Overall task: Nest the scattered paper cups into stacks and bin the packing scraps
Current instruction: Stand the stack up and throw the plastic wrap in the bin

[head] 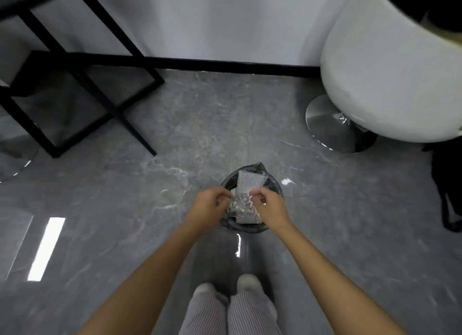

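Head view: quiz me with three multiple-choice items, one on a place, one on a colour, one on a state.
1. Where is the bin? A on the floor; B on a shelf; C on a table.
2. What colour is the chair? A red; B white; C green.
3. The scrap is: A lying on the floor; B pinched by both hands; C taped to the wall.
Key: 1 A, it stands on grey tile; 2 B, its shell is white; 3 B, left hand and right hand pinch it over the bin.
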`<state>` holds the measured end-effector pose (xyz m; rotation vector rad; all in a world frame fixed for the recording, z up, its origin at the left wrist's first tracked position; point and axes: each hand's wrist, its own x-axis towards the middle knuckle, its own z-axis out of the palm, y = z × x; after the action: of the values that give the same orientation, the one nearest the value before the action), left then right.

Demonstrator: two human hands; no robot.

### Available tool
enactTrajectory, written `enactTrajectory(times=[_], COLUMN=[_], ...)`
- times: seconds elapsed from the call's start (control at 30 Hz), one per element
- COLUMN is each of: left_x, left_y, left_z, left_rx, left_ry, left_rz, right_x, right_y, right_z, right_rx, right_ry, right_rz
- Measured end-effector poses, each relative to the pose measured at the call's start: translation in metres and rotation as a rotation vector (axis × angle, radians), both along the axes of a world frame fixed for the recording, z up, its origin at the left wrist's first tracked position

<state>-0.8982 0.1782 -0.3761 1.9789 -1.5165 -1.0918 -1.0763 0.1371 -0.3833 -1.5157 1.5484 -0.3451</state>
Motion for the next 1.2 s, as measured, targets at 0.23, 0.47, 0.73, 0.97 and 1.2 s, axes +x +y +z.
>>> enactTrajectory(times=[0.23,0.47,0.73,0.97,1.2], left_x=[-0.007,-0.034,-0.056,-0.081,-0.16], left_y=[0.005,0.003,0.009,0.033,0.069], left_z=[0.155,0.275,0.361,0.391,0.402], left_rx=[-0.001,-0.087,-0.209,-0.239,-0.177], left_ry=[-0.009,0.005,0.025,0.081,0.174], left_rz=[-0.009,-0.072,-0.245,-0.536,-0.875], right_x=[-0.019,-0.043,-0.068,-0.086,-0.141], right_y=[0.009,0.021,0.047,0.126,0.232], right_z=[0.171,0.293,0.389,0.411,0.421], right_rx=[0.011,-0.03,-0.161,-0.216,-0.32], right_ry=[-0.216,-0.33,-0.349,-0.399,-0.358], right_rz=[-0.022,-0.034,-0.121,-0.407,-0.798])
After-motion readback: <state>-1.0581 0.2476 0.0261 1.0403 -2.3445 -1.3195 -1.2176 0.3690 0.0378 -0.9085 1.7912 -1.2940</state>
